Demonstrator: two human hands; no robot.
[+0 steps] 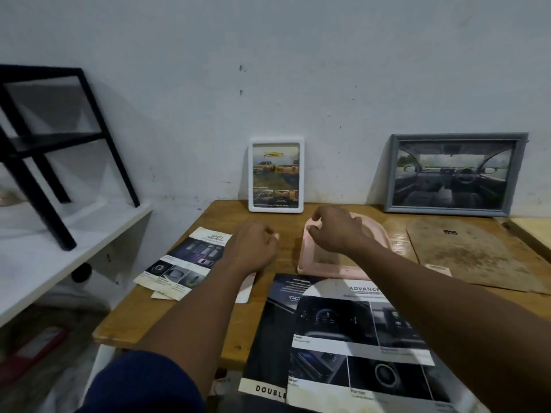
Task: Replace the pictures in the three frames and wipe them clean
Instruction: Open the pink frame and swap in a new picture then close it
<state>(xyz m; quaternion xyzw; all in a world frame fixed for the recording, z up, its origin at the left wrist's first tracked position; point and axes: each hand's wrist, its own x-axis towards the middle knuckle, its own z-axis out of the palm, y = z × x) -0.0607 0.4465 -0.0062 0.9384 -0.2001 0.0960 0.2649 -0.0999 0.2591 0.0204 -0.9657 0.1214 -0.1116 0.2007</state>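
Note:
A pink frame (307,257) lies flat in the middle of the wooden table (167,320). My right hand (337,231) rests over its top left corner, with finger and thumb curled round the rim there. Just left of the frame, my left hand (253,245) hovers in a fist with nothing showing in it. A white frame (276,207) with a truck picture leans upright against the wall. To the right, a grey frame (520,174) holding a car-interior picture leans there too. Loose car brochure pages lie at the left (190,257) and at the front (337,338).
A worn brown backing board (471,254) lies flat at the table's right. A white paper strip (247,290) lies under my left forearm. Left of the table stands a white shelf (38,263) with a black metal rack (35,138) on it. A red object (32,350) lies on the floor.

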